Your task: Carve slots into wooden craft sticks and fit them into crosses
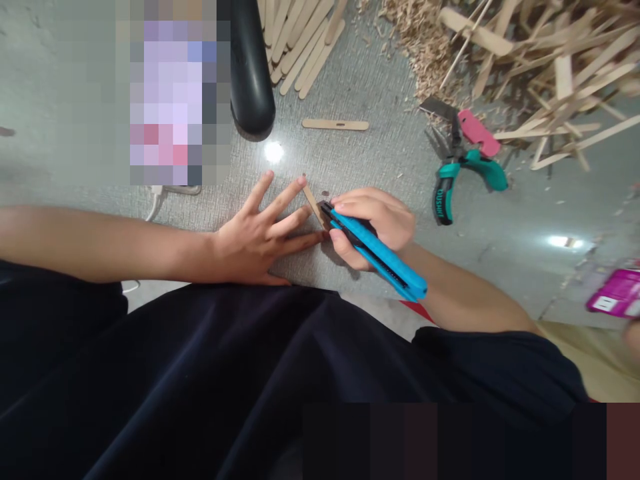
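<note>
Wooden stick [313, 206] lies between my left hand [260, 233], fingers spread wide, and my right hand [390, 219], holding a blue cutter [381, 251]. Probably light, stiff, snappable; press both ends.

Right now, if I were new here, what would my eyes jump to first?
Probably the bright blue cutter in the right hand's grip, near the middle, with its front end at a thin wooden stick beside the spread left hand. Next might come the big messy heap of wooden sticks at the top right, and the teal-and-black pliers lying below it, next to something pink.
</note>
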The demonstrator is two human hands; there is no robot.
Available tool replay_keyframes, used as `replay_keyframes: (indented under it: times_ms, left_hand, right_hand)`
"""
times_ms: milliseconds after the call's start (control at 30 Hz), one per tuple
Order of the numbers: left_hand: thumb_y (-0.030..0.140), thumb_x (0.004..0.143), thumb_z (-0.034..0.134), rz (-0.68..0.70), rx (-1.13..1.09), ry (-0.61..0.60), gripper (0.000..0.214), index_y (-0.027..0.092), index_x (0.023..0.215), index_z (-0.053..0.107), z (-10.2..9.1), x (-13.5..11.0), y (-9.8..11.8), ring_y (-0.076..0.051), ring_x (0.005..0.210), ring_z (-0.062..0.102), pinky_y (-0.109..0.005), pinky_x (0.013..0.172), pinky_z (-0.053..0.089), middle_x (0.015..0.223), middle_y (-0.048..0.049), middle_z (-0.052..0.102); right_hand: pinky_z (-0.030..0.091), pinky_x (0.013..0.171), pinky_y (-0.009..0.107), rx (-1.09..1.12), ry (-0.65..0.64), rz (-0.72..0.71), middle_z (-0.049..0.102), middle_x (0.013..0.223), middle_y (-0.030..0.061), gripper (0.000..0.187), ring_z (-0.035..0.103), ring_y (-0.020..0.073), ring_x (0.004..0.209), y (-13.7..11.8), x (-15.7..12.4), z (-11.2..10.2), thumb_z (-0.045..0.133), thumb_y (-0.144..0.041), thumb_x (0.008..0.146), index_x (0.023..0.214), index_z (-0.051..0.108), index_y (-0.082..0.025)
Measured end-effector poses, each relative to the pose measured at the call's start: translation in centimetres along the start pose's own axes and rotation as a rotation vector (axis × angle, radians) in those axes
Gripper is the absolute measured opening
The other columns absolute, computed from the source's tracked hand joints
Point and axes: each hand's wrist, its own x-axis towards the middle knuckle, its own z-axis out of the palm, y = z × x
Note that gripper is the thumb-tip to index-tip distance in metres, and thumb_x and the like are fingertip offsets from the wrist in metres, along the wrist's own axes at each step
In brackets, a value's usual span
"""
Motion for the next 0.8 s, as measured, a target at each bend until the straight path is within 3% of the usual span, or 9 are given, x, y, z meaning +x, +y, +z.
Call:
replay_keyframes:
  times_ms: [100,333,600,800]
  left_hand:
    - [0.094,0.096,0.077,-0.004,0.018,0.022,0.111,0.032,0.185,0.05,0.09,0.06,0.07,-0.065,0.184,0.033,-0.096,0.143,0.032,0.179,-0.0183,0.053]
    - [0.096,0.093,0.078,0.002,0.047,-0.005,0.107,0.033,0.177,0.059,0.13,0.17,-0.03,-0.064,0.184,0.034,-0.09,0.146,0.035,0.178,-0.0153,0.055]
    - [0.093,0.096,0.079,0.016,-0.01,0.003,0.122,0.032,0.192,0.037,0.31,-0.01,-0.38,-0.062,0.186,0.03,-0.091,0.147,0.03,0.188,-0.0194,0.047]
    - [0.088,0.095,0.084,0.018,-0.048,-0.006,0.122,0.034,0.193,0.035,0.23,0.04,-0.66,-0.058,0.189,0.027,-0.089,0.151,0.025,0.194,-0.0175,0.041]
  right_hand:
    - [0.079,0.083,0.043,-0.019,-0.021,-0.006,0.091,0.098,0.0049,0.029,0.094,0.031,0.096,-0.07,-0.05,-0.17,0.08,-0.027,0.1,0.128,0.074,-0.029]
    - [0.078,0.086,0.044,-0.066,-0.029,0.025,0.092,0.107,0.0051,0.029,0.094,0.0302,0.102,-0.21,-0.57,-0.03,0.078,-0.028,0.102,0.13,0.074,-0.03]
    - [0.075,0.084,0.044,-0.106,-0.011,-0.039,0.092,0.106,0.005,0.03,0.094,0.0316,0.103,-0.29,-0.94,0.36,0.081,-0.023,0.099,0.128,0.075,-0.027]
    - [0.075,0.082,0.044,-0.106,-0.023,-0.028,0.092,0.106,0.0036,0.031,0.094,0.031,0.103,-0.39,-0.94,0.14,0.079,-0.023,0.101,0.13,0.074,-0.029]
